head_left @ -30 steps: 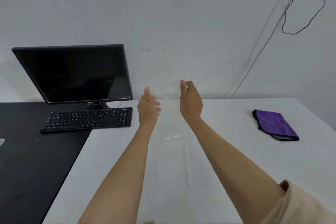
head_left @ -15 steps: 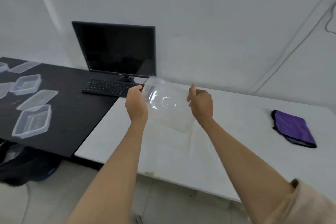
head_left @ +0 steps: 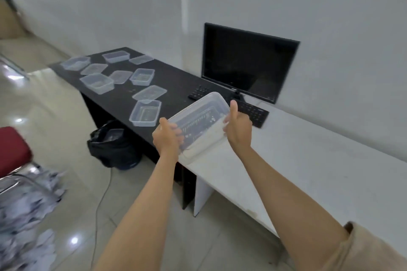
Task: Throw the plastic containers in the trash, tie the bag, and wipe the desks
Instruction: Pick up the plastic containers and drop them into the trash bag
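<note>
Black trash bag (head_left: 113, 145) on floor under black desk (head_left: 174, 81) w/ scattered clear plastic tubs + lids (head_left: 144, 113). Left hand (head_left: 167, 138) & right hand (head_left: 237, 126) grasping opposite ends of clear rectangular plastic container (head_left: 198, 121), tilted, held over desk junction; keyboard visible thru it.

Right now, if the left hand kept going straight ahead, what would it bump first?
Likely the nearest tub on the black desk; the left hand points that way, though depth is unclear.
</note>
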